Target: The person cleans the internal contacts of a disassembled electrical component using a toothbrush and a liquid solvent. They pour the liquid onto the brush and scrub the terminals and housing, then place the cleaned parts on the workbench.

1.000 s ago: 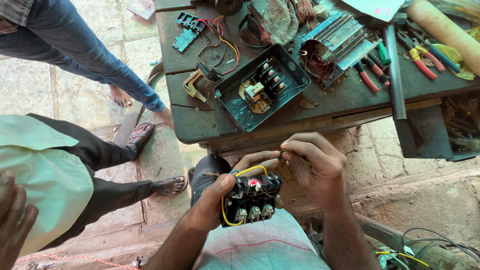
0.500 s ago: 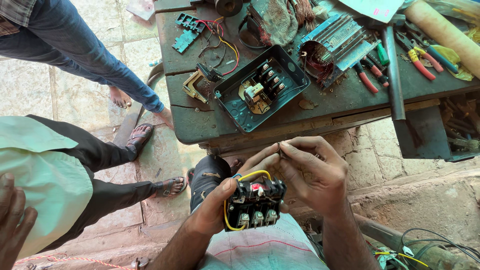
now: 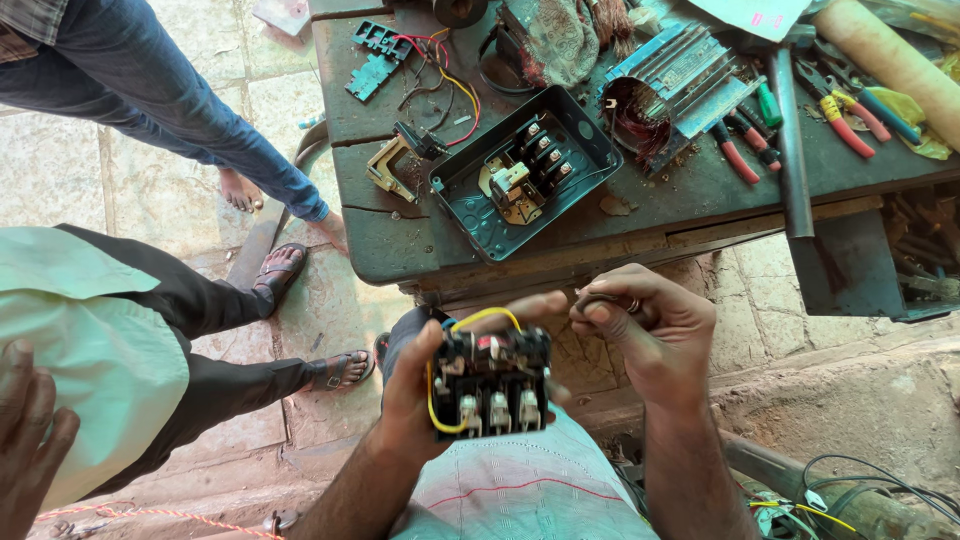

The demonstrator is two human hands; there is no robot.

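1. Head view: a pale paper sheet (image 3: pixel 752 14) with small pink marks lies at the top edge of the workbench (image 3: pixel 380 250), and a cream roll (image 3: pixel 893 62) lies slanted at its top right corner.
2. On the bench, an open teal box (image 3: pixel 470 222) holds a switch unit; beside it sit a finned motor housing (image 3: pixel 668 88) with copper windings showing, red-handled pliers (image 3: pixel 738 152), a dark metal bar (image 3: pixel 790 150) and red and yellow loose wires (image 3: pixel 450 75).
3. To the left, another person in jeans (image 3: pixel 170 95) stands barefoot, and one in sandals (image 3: pixel 340 370) sits near; a third hand (image 3: pixel 28 440) shows at the lower left corner.
4. Nothing blocks the sight of the contactor (image 3: pixel 490 382), held over the lap just below the bench edge.
5. The contactor is a black block with a row of pale terminals along its lower side and a yellow wire (image 3: pixel 432 392) looping around its left side and top.
6. The left hand (image 3: pixel 415 385) grips the contactor from the left, fingers wrapped behind it.
7. The right hand (image 3: pixel 640 335) is closed, pinching a small dark piece at its fingertips, just above the contactor's right corner; I cannot tell what the piece is.
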